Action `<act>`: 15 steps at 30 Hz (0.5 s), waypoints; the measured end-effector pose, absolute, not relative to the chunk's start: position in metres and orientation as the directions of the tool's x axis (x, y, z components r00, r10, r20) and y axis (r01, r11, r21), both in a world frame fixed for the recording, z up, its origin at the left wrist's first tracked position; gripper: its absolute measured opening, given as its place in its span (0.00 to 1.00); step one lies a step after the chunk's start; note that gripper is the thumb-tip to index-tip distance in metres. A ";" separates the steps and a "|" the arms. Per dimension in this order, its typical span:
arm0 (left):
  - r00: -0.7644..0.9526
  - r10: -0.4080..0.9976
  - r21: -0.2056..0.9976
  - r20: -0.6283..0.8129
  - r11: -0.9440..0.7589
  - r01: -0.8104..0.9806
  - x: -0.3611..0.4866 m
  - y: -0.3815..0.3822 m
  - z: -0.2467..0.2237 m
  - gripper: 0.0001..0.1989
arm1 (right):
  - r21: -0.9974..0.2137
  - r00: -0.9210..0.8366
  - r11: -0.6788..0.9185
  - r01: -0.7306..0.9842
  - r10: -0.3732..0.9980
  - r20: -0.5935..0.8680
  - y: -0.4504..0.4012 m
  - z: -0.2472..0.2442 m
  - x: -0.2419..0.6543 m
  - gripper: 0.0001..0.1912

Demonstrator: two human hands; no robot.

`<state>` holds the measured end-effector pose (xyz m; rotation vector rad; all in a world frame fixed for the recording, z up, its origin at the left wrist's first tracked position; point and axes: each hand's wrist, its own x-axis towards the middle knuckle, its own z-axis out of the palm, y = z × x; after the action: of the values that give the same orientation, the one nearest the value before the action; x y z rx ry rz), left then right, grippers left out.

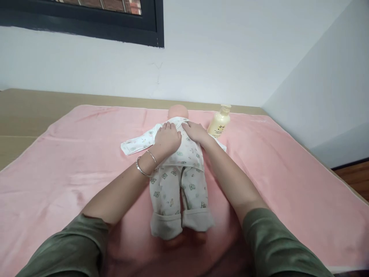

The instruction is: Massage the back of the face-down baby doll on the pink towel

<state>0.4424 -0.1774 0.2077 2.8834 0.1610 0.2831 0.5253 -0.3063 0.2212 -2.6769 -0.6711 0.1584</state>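
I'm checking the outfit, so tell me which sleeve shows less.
The sleeve by the bottle: the right forearm covers much of it; the other sleeve stretches out in view.

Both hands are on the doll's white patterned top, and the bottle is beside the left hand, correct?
Not quite: the head view shows the bottle beside the right hand. Both hands are on the top.

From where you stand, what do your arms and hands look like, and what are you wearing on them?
Both arms have dark olive-green sleeves, the left sleeve and the right sleeve bunched up the forearms. Silvery bangle-style jewelry circles the left wrist. The left hand and right hand show no gloves.
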 end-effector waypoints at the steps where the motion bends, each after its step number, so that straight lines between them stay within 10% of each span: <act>1: 0.978 0.133 0.264 0.162 -0.961 0.086 0.442 -0.176 0.210 0.26 | -0.364 0.878 -0.820 0.442 0.478 -0.012 -0.306 0.220 0.525 0.33; 9: 0.974 0.179 0.438 0.139 -0.893 0.102 0.459 -0.152 0.210 0.26 | -0.037 0.847 -0.858 0.513 0.499 0.182 -0.280 0.219 0.471 0.27; 15: 0.986 0.121 0.253 0.112 -0.963 0.090 0.434 -0.181 0.227 0.23 | -0.240 0.860 -0.826 0.510 0.496 0.119 -0.291 0.214 0.506 0.27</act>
<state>0.4340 -0.1812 0.2270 2.8818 0.1553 0.1845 0.5061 -0.2906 0.2142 -2.7711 -0.7636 -0.0749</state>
